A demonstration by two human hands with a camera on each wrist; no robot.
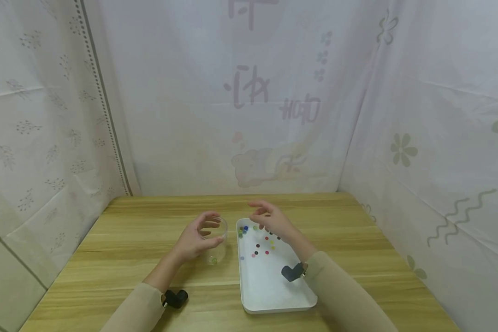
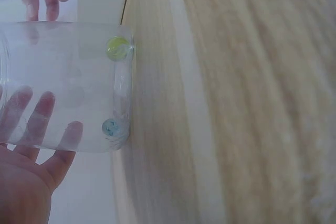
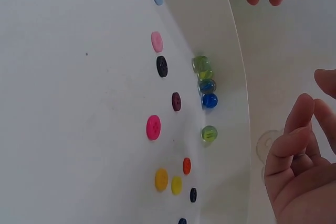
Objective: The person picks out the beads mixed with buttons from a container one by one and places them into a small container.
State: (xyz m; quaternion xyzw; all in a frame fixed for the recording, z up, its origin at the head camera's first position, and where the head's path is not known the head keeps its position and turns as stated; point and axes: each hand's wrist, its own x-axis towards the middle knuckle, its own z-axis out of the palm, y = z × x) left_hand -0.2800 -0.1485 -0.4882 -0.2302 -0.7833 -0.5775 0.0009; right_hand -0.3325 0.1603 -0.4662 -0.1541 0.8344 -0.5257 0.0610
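Note:
My left hand (image 1: 194, 239) grips a clear jar (image 1: 219, 252) around its upper part, thumb on the near side. The jar stands upright on the table, left of the tray. At its bottom lie a yellow-green marble (image 2: 117, 49) and a light blue marble (image 2: 111, 127). My right hand (image 1: 275, 223) hovers above the far end of the white tray (image 1: 269, 290), its fingers loosely bent, the thumb apart, nothing visible between them. Along the tray's far wall sit several marbles, among them a blue marble (image 3: 210, 100) and a green marble (image 3: 209, 133).
Several coloured buttons lie scattered on the tray floor, including a bright pink button (image 3: 153, 127) and a yellow-orange button (image 3: 161, 180). The tray stands on a wooden table (image 1: 149, 221). Printed white curtains (image 1: 191, 115) enclose the table at the back and sides.

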